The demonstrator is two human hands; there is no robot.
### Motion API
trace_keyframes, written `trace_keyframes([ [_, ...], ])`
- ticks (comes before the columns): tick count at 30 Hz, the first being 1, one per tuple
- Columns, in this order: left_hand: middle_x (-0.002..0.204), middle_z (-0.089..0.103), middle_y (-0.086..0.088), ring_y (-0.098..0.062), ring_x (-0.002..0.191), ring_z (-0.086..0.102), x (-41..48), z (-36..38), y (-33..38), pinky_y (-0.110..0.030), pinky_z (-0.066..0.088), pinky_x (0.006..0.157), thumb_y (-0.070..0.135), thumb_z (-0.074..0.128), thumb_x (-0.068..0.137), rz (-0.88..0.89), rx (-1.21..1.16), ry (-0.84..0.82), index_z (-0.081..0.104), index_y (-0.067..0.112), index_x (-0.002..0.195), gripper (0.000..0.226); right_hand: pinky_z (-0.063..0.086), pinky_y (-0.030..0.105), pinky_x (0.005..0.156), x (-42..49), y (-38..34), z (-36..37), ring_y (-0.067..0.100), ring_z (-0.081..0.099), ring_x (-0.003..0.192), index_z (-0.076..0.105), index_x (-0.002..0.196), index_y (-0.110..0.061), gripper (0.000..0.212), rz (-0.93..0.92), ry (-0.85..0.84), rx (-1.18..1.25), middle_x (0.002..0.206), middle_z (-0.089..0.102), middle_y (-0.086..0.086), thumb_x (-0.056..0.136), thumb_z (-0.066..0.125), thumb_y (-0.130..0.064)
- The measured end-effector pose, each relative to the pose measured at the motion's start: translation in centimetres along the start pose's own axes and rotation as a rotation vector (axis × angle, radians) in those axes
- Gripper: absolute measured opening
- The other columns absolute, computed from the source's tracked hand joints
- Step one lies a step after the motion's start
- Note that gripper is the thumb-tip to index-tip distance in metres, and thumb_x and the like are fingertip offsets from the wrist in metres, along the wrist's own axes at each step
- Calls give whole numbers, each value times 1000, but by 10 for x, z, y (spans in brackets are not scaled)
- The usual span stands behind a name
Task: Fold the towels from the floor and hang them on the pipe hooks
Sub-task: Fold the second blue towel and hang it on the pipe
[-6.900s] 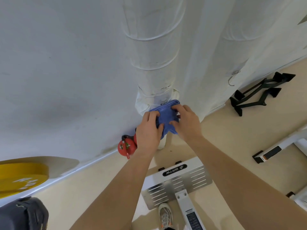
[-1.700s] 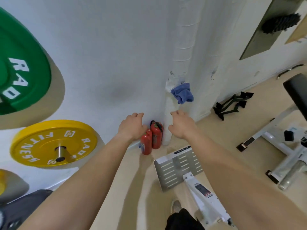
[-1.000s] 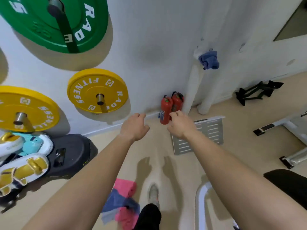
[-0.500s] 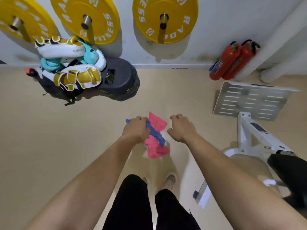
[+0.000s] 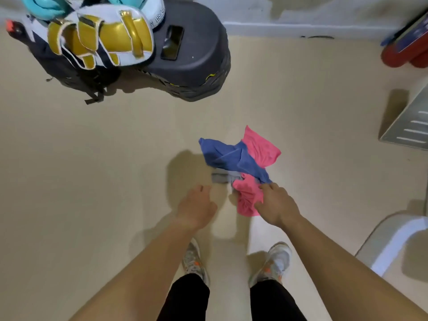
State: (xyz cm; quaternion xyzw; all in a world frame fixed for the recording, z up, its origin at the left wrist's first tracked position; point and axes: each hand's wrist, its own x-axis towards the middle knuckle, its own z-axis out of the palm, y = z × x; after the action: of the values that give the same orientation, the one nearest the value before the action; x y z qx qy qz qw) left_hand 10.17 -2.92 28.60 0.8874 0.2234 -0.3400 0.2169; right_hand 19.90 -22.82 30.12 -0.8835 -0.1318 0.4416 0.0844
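- A person stood looking straight down at a beige floor (image 5: pixel 92 181), both bare forearms reaching forward and down, shoes visible below.
- The left hand (image 5: pixel 196 208) hovered above the floor with its fingers loosely curled and apart, holding nothing; it was near the towel pile but not touching it.
- Just right of that hand lay a small grey towel (image 5: pixel 223 178), mostly hidden under the others.
- The blue towel (image 5: pixel 229 157) sprawled across the pile, its long axis running from upper left to lower right, ending at the right hand's fingertips.
- A crumpled pink towel (image 5: pixel 246 198) lay at the near edge of the pile, pressed against the right hand; more pink cloth (image 5: pixel 260 147) showed beyond the blue, and whether it was the same towel could not be told.
- The right hand (image 5: pixel 276 207) was the nearer one, fingers bent down onto the pink towel and appearing to pinch it, though the grip itself was hidden.
- The pile lay ahead of both hands and slightly to the right, so the right hand seemed best placed to lift first.
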Motion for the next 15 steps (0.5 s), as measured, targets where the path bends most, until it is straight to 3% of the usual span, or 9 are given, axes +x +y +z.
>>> trace_keyframes([
  [4,139,46,-8,-29,126,45,104,71,-30,-41,45,99,28,52,94,2,-21,1,41,14,144,52,45,44,96,109,16,61,37,47,126,43,143,-17,51,-26,27,25,140,49,14,93,49,-27],
  [9,138,49,-9,-31,120,49,234,148,-41,-43,46,94,25,51,93,27,-66,81,42,15,143,51,43,44,97,247,45,125,36,42,131,21,154,-24,73,-33,73,82,147,38,13,89,54,-30],
  [12,140,47,-9,-30,126,45,305,183,-44,-41,45,97,29,52,92,46,-16,217,42,12,142,54,44,37,88,319,59,155,29,46,123,26,153,-31,68,-141,231,19,141,38,10,91,53,-22],
  [15,152,38,-7,-29,139,34,362,205,-48,-42,38,109,34,51,95,51,-13,294,33,13,150,61,48,41,86,374,71,179,30,46,118,40,146,-33,56,-201,338,-133,137,39,10,92,52,-26],
])
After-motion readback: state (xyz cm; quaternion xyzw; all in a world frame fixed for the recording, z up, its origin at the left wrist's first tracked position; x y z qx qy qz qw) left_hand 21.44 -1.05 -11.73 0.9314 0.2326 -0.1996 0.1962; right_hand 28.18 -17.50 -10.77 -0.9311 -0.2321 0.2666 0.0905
